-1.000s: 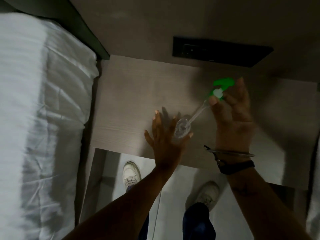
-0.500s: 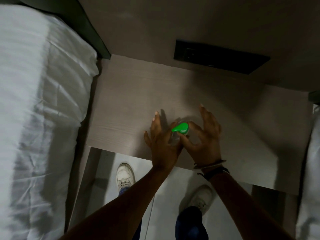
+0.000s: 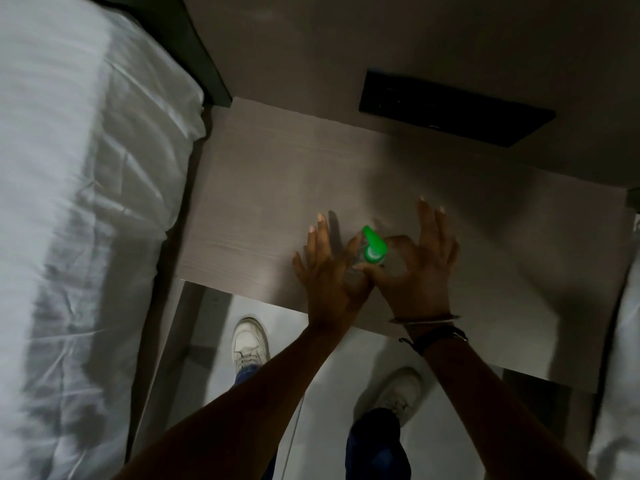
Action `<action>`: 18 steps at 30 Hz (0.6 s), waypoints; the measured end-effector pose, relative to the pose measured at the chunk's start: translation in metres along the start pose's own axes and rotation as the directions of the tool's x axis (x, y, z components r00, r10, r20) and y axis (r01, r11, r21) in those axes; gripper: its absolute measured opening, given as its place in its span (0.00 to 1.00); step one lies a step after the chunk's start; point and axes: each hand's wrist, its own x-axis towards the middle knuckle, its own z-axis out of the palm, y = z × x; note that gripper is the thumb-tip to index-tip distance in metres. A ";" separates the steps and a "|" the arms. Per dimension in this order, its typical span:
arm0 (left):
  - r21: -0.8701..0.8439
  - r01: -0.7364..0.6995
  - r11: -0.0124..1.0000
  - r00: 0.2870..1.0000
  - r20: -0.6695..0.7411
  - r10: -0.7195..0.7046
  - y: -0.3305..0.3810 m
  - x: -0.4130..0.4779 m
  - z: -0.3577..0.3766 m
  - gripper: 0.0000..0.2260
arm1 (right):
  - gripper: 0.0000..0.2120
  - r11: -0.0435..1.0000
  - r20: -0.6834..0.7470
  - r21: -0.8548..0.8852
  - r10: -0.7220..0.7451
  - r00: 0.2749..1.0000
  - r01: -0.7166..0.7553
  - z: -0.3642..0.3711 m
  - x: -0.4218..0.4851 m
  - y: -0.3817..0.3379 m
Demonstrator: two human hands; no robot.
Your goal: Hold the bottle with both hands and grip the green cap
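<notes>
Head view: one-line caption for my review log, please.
Left hand steadies a clear bottle on a bedside table while right hand pinches its green pump top.

A pale wood-grain bench (image 3: 263,202) fills the middle of the view, its top running from the bed on the left to a white edge on the right, with its back edge against the wall. The grain lines run across it from side to side. Near its front edge stands a clear bottle (image 3: 360,268) with a green pump top (image 3: 374,249), upright on the surface. Both hands rest around this bottle, and their shadows fall on the wood behind it. The bed (image 3: 69,202) carries a white, creased sheet. Below the bench's front edge lies a light floor (image 3: 311,375), and two white shoes (image 3: 250,342) stand on it.
</notes>
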 end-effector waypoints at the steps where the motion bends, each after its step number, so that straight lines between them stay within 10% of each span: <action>1: 0.021 -0.007 1.000 1.000 -0.029 0.008 -0.001 -0.001 0.001 0.31 | 0.39 0.999 0.025 -0.022 0.027 0.999 -0.026 0.003 -0.002 -0.004; 3: 0.082 -0.013 0.997 0.998 -0.059 0.018 -0.002 0.000 0.001 0.32 | 0.47 0.999 0.067 -0.020 0.037 0.997 -0.035 0.009 -0.007 -0.012; 8: 0.036 0.017 0.999 1.000 -0.012 -0.016 -0.003 0.000 0.000 0.32 | 0.20 0.994 -0.010 0.113 -0.009 1.000 0.011 0.006 -0.005 -0.009; 13: 0.128 -0.025 0.991 0.999 -0.022 0.028 -0.006 0.003 0.004 0.28 | 0.39 0.988 -0.059 0.094 0.128 0.990 -0.123 0.009 -0.003 -0.018; 18: 0.050 0.003 0.999 1.000 0.000 -0.003 -0.008 0.004 0.006 0.28 | 0.28 0.959 0.001 0.281 0.047 0.999 -0.045 0.010 -0.006 -0.008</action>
